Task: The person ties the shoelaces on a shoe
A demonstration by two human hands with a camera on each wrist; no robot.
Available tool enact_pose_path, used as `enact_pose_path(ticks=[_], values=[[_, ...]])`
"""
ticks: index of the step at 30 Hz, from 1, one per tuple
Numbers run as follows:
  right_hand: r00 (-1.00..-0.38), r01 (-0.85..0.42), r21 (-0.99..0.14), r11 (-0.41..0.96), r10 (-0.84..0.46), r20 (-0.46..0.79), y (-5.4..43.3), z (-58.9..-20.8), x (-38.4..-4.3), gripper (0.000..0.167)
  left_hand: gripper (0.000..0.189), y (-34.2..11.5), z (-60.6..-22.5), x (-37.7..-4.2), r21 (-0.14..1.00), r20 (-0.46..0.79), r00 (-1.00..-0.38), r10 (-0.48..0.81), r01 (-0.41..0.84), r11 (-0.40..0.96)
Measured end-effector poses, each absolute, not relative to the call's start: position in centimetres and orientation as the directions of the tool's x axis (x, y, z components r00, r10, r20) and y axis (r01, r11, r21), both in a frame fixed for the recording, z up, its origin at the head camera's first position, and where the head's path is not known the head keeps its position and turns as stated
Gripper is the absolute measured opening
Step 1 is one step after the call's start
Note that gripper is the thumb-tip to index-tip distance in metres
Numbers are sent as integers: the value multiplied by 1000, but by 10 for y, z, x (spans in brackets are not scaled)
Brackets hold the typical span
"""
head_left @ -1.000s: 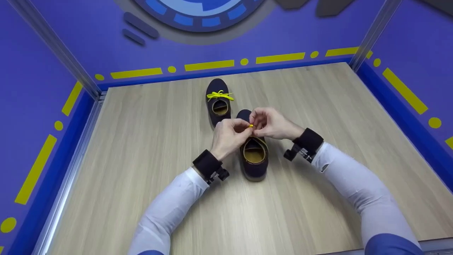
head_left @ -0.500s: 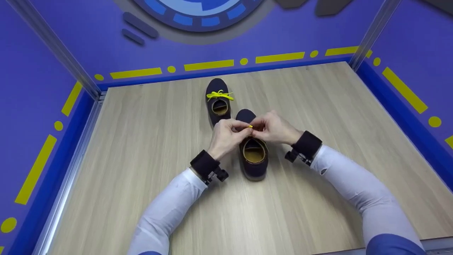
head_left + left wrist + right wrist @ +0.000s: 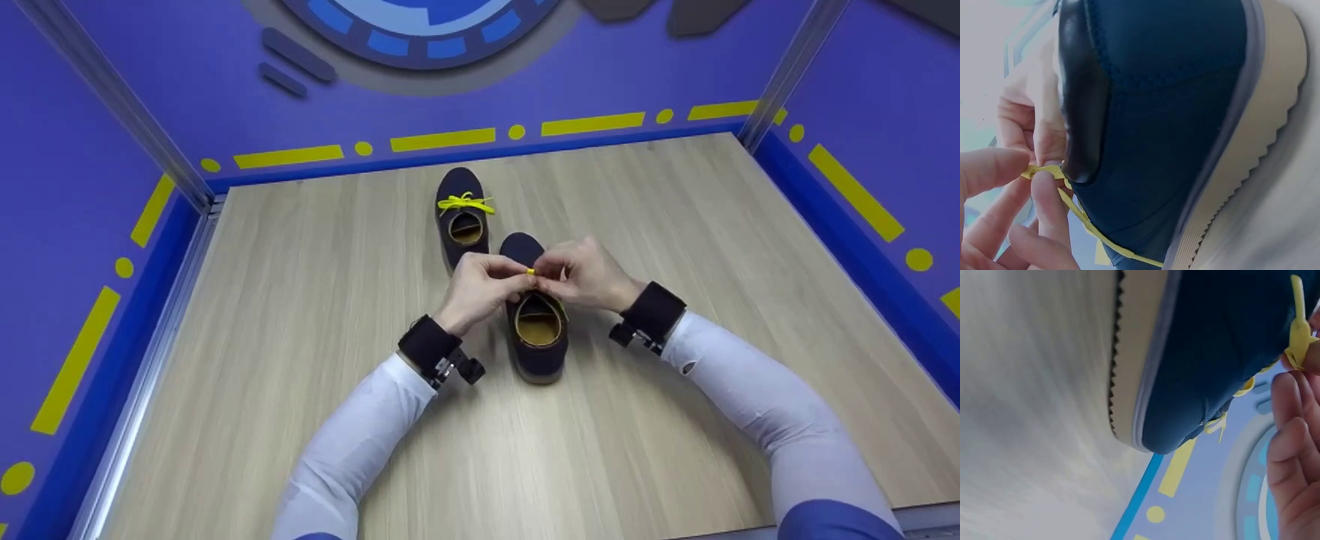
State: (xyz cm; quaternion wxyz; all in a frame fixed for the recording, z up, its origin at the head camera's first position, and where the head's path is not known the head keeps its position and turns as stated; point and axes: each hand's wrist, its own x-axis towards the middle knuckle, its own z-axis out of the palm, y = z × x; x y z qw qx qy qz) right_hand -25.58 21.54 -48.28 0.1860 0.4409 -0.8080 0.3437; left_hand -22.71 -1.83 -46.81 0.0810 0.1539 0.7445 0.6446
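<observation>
A dark shoe (image 3: 541, 365) stands on the table, toe pointing away from me, with a yellow shoelace (image 3: 531, 271) at its throat. My left hand (image 3: 478, 291) pinches the lace between thumb and forefinger above the shoe's opening. From the right, my right hand (image 3: 589, 276) meets it there, its fingertips also pinching the lace. In the left wrist view, a strand of yellow lace (image 3: 1107, 239) runs down the shoe's side. A lace loop (image 3: 1299, 332) shows beside the right fingers in the right wrist view. The hands cover most of the lacing.
A second dark shoe (image 3: 459, 182) stands farther back to the left, its yellow lace tied in a bow (image 3: 465, 202). The wooden table (image 3: 315, 300) is bordered by blue panels (image 3: 172, 82) at the back and both sides.
My right hand has closed in on the lace and come slightly lower and toward me. The left hand stays pinching at nearly the same spot, its wrist slightly lower. The shoes have not moved.
</observation>
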Motion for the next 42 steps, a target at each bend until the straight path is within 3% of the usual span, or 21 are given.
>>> enact_pose_path(ticks=[7, 15, 22, 26, 34, 38, 42], values=[[-477, -875, -293, 386, -577, 663, 214, -488, -252, 15, 15, -21, -467, -229, 990, 24, -938, 346, 71, 124], [-473, -878, -293, 378, -600, 645, 215, -487, -251, 15, 11, -21, -467, -230, 985, 27, -947, 321, 80, 151], [-567, -820, -448, 355, -609, 555, 218, -483, -254, 9, 9, -18, -473, -228, 940, 177, -937, 302, 252, 231], [-626, -763, -532, 367, -625, 467, 217, -481, -255, 14, 7, -17, -475, -225, 909, 247, -919, 307, 330, 256], [-763, -490, -791, 366, -619, 186, 212, -476, -259, 10, 7, -15, -478, -223, 825, 379, -869, 318, 473, 310], [-767, -293, -905, 310, -641, 29, 213, -474, -264, 11, 6, -15, -480, -224, 800, 413, -851, 323, 509, 317], [-729, -72, -963, 260, -672, -127, 219, -469, -269, 10, 6, -16, -481, -225, 782, 428, -841, 332, 529, 331]])
